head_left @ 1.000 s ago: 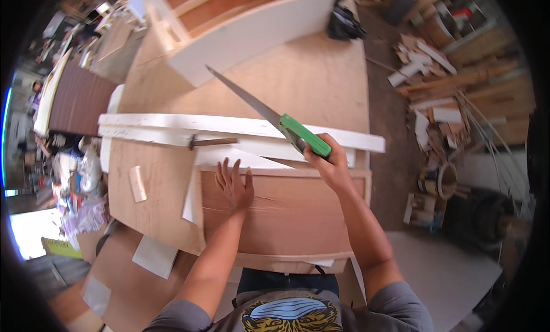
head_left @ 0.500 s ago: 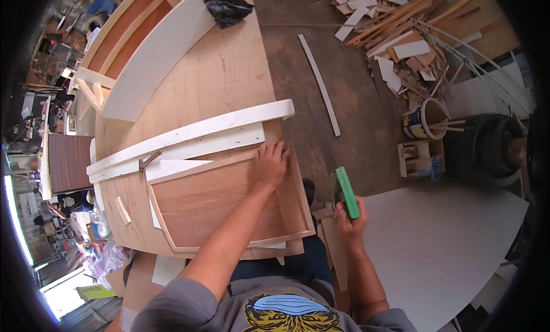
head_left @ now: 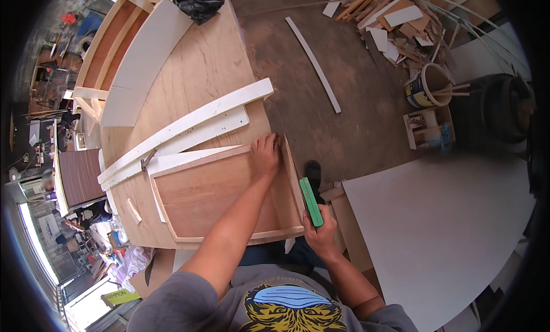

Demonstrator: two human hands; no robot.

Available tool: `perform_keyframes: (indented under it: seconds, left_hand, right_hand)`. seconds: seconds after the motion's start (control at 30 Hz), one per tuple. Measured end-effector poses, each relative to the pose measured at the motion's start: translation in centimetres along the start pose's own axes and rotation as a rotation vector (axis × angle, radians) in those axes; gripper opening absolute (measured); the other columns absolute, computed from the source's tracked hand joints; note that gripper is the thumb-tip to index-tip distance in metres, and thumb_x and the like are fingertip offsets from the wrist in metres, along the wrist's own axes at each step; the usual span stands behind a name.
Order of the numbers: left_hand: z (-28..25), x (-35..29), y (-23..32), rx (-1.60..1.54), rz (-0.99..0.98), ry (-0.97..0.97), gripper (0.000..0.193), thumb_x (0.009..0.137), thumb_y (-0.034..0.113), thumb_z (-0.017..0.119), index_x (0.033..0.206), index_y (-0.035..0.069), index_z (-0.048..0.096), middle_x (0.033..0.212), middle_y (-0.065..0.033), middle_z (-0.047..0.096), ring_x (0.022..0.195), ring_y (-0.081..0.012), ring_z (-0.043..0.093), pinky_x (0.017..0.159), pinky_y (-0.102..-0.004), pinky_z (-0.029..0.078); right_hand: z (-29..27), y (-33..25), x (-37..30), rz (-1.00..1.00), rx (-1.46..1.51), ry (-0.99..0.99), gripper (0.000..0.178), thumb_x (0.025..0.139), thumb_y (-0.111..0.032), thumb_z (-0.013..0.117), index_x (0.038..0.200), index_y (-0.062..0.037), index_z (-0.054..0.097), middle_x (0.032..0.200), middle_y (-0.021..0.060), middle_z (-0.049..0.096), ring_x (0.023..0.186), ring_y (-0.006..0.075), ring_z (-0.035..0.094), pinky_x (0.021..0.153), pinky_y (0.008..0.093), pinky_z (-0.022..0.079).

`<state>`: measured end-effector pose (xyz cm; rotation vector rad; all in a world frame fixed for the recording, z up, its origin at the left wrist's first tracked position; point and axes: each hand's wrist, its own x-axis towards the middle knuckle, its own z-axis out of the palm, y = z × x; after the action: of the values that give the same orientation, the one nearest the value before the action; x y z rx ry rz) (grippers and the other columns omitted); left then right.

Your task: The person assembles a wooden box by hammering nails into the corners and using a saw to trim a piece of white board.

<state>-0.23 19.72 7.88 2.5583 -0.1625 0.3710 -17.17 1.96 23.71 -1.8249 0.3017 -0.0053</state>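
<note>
A shallow wooden box (head_left: 200, 191) with a thin raised rim lies on the plywood tabletop (head_left: 206, 62), close to my body. My left hand (head_left: 265, 155) reaches across it, its fingers bent over the rim at the far right corner. In my right hand (head_left: 322, 231) is a green, long block-shaped tool (head_left: 311, 202), held upright-tilted beside the box's right rim. I cannot tell whether the tool touches the wood; its far face is hidden. Just beyond the box, a hammer (head_left: 148, 159) rests across white-coated boards (head_left: 189, 122).
A curved white panel and frame (head_left: 143, 62) stand at the table's far left, beside a black plastic bag (head_left: 198, 4). Right of the table are a white strip (head_left: 314, 65) on the floor, a wood-scrap pile (head_left: 401, 22), a bucket (head_left: 428, 82) and a large white sheet (head_left: 435, 223).
My right hand has brought the green tool leftward, from beside the table to the box's right rim. My left hand stays at the far corner. The whole view has shifted slightly.
</note>
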Motion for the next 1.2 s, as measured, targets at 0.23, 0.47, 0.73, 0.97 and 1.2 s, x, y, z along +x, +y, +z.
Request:
perform_keyframes:
  seconds: [0.23, 0.47, 0.73, 0.97, 1.2]
  left_hand:
    - [0.9, -0.9, -0.7, 0.052, 0.025, -0.004, 0.025, 0.094, 0.019, 0.066, 0.118, 0.011, 0.069, 0.116, -0.0081, 0.065, 0.110, -0.0331, 0.056, 0.100, -0.0448, 0.044]
    - [1.3, -0.6, -1.3, 0.151, 0.010, 0.008, 0.024, 0.097, 0.024, 0.062, 0.118, 0.015, 0.070, 0.116, -0.0073, 0.064, 0.111, -0.0327, 0.057, 0.099, -0.0448, 0.044]
    - [1.5, 1.3, -3.7, 0.080, 0.010, -0.018, 0.023, 0.097, 0.026, 0.064, 0.114, 0.012, 0.071, 0.116, -0.0069, 0.065, 0.109, -0.0325, 0.057, 0.097, -0.0450, 0.045]
    - [0.9, 1.6, -2.0, 0.074, 0.008, -0.025, 0.022, 0.096, 0.018, 0.061, 0.114, 0.008, 0.069, 0.114, -0.0117, 0.064, 0.111, -0.0351, 0.056, 0.098, -0.0455, 0.043]
    - [0.6, 1.7, -2.7, 0.088, 0.022, -0.060, 0.026, 0.093, 0.010, 0.057, 0.117, 0.005, 0.066, 0.113, -0.0150, 0.063, 0.112, -0.0370, 0.055, 0.100, -0.0458, 0.042]
  right_hand:
    - [1.1, -0.7, -3.5, -0.044, -0.083, 0.048, 0.018, 0.090, -0.002, 0.074, 0.101, -0.0006, 0.060, 0.078, 0.0129, 0.068, 0.069, 0.0226, 0.072, 0.063, 0.0337, 0.055]
    - [1.9, -1.1, -3.8, -0.058, -0.080, 0.071, 0.022, 0.088, -0.005, 0.076, 0.102, -0.0004, 0.060, 0.083, 0.0178, 0.066, 0.073, 0.0378, 0.070, 0.062, 0.0424, 0.055]
    - [2.3, -3.1, -1.4, -0.047, -0.104, 0.055, 0.021, 0.088, -0.008, 0.076, 0.101, -0.0024, 0.060, 0.083, 0.0188, 0.066, 0.074, 0.0397, 0.070, 0.064, 0.0440, 0.055]
    - [2.2, -2.5, -1.1, -0.071, -0.091, 0.041, 0.021, 0.085, -0.009, 0.076, 0.098, -0.0035, 0.060, 0.082, 0.0183, 0.066, 0.073, 0.0393, 0.069, 0.063, 0.0461, 0.055]
    - [3.3, -2.2, -1.3, -0.101, -0.122, 0.031, 0.021, 0.085, -0.011, 0.076, 0.100, -0.0042, 0.062, 0.078, 0.0164, 0.066, 0.072, 0.0371, 0.069, 0.064, 0.0453, 0.055]
